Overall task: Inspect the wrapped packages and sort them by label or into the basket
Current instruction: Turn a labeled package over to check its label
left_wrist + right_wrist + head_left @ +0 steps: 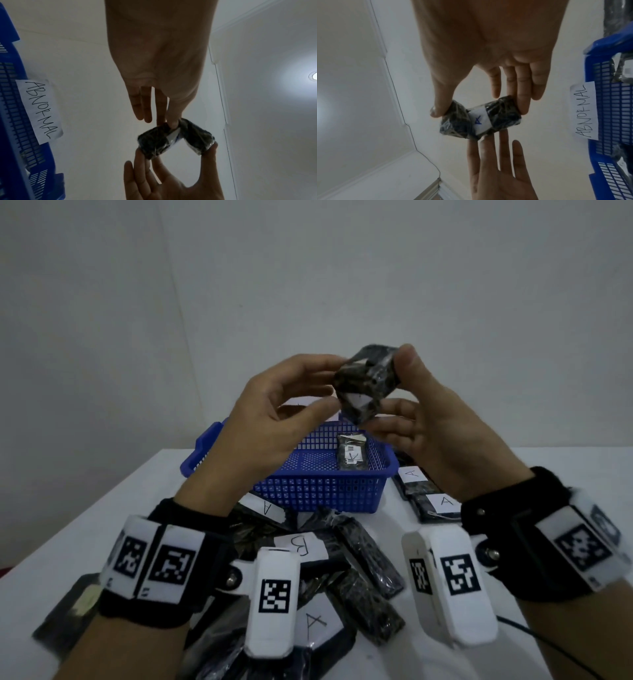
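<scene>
- The wrapped package (pixel 365 383) is up in the air between my two hands, above the blue basket (pixel 318 489); it's dark, bound in glossy clear film, and it shows a fold or kink across its middle where a white label (pixel 479 121) marked "A" sits.
- My right hand (pixel 442 436) pinches it, thumb on one end and fingers on the other.
- My left hand (pixel 274 419) has its fingers nearly straight, with the fingertips (pixel 172 123) just touching the package near the label.
- I judge it light and small, soft enough to bend at the centre, and the film looks slippery, so I'd hold the two firm ends and not the kinked middle or the label.
- The basket carries a paper tag reading "ABNORMAL" (pixel 585 111) and already holds one wrapped packet (pixel 351 455).
- Below my wrists a loose pile of dark packages (pixel 363 577) lies on the white table (pixel 102 508), some labelled A, one B; two "A" packages (pixel 428 501) sit under my right hand, beside the basket.
</scene>
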A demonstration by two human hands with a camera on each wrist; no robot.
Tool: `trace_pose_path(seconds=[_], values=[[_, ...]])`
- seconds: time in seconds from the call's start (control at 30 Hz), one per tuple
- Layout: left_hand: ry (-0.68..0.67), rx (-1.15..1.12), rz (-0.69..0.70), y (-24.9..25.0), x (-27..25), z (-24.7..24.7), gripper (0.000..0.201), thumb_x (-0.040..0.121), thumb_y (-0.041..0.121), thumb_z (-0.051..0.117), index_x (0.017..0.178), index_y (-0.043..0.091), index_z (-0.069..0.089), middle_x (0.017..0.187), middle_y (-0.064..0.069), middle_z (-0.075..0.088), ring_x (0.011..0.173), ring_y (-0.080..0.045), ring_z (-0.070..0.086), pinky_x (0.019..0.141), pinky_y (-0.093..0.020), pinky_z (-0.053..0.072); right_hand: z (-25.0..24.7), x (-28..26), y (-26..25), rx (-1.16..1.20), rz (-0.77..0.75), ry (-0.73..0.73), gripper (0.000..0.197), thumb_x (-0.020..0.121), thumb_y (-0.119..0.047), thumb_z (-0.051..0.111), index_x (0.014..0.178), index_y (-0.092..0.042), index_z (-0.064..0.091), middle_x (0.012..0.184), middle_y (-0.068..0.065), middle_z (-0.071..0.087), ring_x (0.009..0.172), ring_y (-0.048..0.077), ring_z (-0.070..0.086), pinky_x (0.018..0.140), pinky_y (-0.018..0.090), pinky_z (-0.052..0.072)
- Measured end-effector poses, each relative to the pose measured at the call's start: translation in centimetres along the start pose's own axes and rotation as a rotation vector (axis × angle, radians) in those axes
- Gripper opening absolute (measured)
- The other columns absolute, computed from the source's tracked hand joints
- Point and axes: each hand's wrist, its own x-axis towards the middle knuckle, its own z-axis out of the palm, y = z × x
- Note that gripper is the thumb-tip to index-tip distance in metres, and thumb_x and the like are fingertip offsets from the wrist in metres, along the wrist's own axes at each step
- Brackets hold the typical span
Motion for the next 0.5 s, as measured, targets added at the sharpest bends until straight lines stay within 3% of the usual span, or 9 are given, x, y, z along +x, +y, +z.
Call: trace_pose_path(seconds=[0.13,0.2,0.27,0.33,0.4,0.5], values=[[0.013,0.065,0.002,0.0,-0.1,0.1,0.031,0.086,0.020,0.073,0.112,0.031,0.062,0.110,0.010,0.071,0.109,-0.009,0.067,0.092,-0.033,0.057,0.3,-0.3,-0.1,-0.045,0.039,-0.070,0.075,0.061,-0.081,0.057,0.113,-0.028,0.066,0.098,0.002,0.079,0.094,0.020,0.076,0.102,0.042,0.052],[0.024,0.099,0.005,-0.1,-0.1,0.2,0.030,0.087,0.018,0.074,0.112,0.029,0.062,0.109,0.008,0.071,0.106,-0.010,0.068,0.090,-0.036,0.058,0.8,-0.6,-0.1,-0.054,0.062,-0.104,0.068,0.066,-0.077,0.047,0.112,-0.031,0.067,0.105,0.001,0.078,0.100,0.022,0.075,0.103,0.044,0.051],[0.032,0.118,-0.010,-0.1,0.0,-0.2,0.029,0.088,0.015,0.073,0.114,0.023,0.063,0.108,0.006,0.071,0.103,-0.010,0.069,0.089,-0.033,0.058,1.0,-0.8,0.0,-0.094,0.042,-0.128,0.066,0.070,-0.078,0.044,0.115,-0.036,0.067,0.111,-0.008,0.076,0.106,0.015,0.072,0.104,0.046,0.050],[0.047,0.104,-0.064,-0.2,-0.1,-1.0,0.027,0.090,0.013,0.071,0.115,0.018,0.063,0.102,0.004,0.073,0.095,-0.009,0.071,0.084,-0.027,0.057,1.0,-0.8,0.1,-0.170,-0.011,-0.119,0.066,0.072,-0.079,0.055,0.124,-0.039,0.062,0.121,-0.017,0.071,0.112,0.005,0.068,0.105,0.046,0.048],[0.075,0.062,-0.139,-0.1,-0.4,-2.1,0.027,0.091,0.014,0.070,0.116,0.017,0.064,0.095,-0.001,0.076,0.086,-0.013,0.073,0.078,-0.025,0.056,0.8,-0.7,0.2,-0.303,-0.105,-0.079,0.068,0.075,-0.070,0.069,0.134,-0.039,0.055,0.134,-0.018,0.062,0.118,0.003,0.064,0.104,0.044,0.051],[0.129,-0.019,-0.251,-0.4,-0.9,-3.3,0.025,0.091,0.015,0.069,0.115,0.014,0.064,0.085,-0.006,0.078,0.071,-0.012,0.072,0.065,-0.022,0.055,0.9,-0.8,0.5,-0.473,-0.215,-0.042,0.080,0.069,-0.061,0.074,0.141,-0.044,0.043,0.137,-0.020,0.053,0.115,0.002,0.061,0.096,0.032,0.056]])
